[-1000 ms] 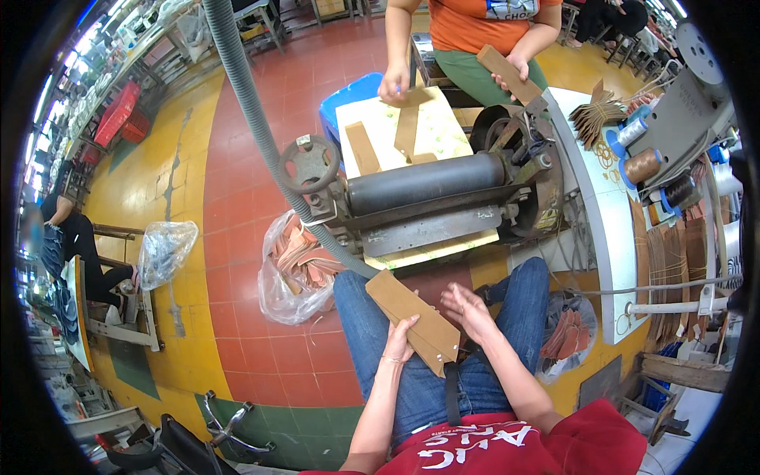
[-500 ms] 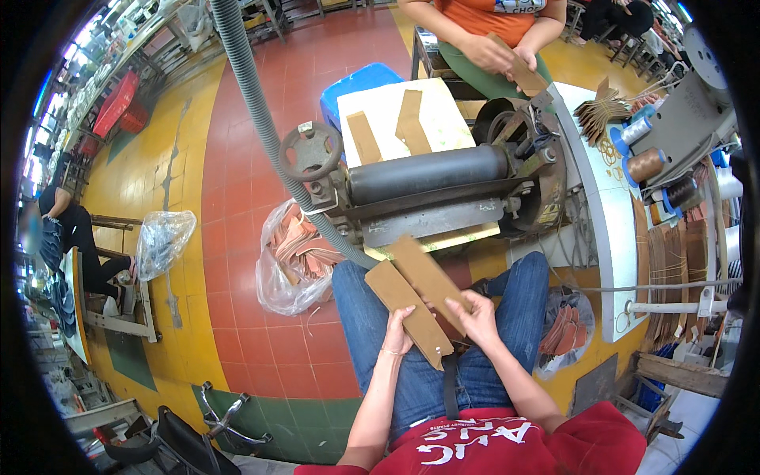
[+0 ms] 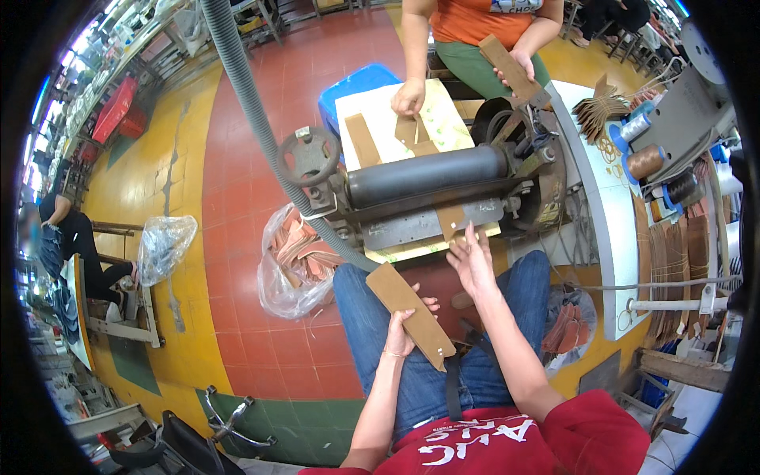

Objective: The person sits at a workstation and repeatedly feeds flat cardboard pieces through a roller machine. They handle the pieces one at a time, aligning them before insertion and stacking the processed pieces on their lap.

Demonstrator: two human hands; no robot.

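Observation:
My left hand [image 3: 400, 332] is closed round a small stack of long brown leather-like pieces [image 3: 410, 309], held slantwise over my lap. Reaching forward, my right hand [image 3: 473, 261] has its fingers apart just below the metal plate [image 3: 396, 229] of a roller machine. On that plate a single brown piece [image 3: 451, 219] lies with one end under the guard at the dark roller [image 3: 427, 174]. My right fingertips are close to its near end; whether they touch it I cannot tell.
Across the machine a person in orange [image 3: 491, 32] reaches to brown pieces on a pale board [image 3: 380, 107] and holds more. A handwheel [image 3: 309, 156] and grey hose [image 3: 253, 95] stand left. A bag of pinkish scraps [image 3: 297, 261] lies on the floor; thread spools [image 3: 645, 164] stand right.
My right hand has moved forward from the stack, and the brown piece it held now lies on the machine's plate. The other person's hand has come down to the pale board.

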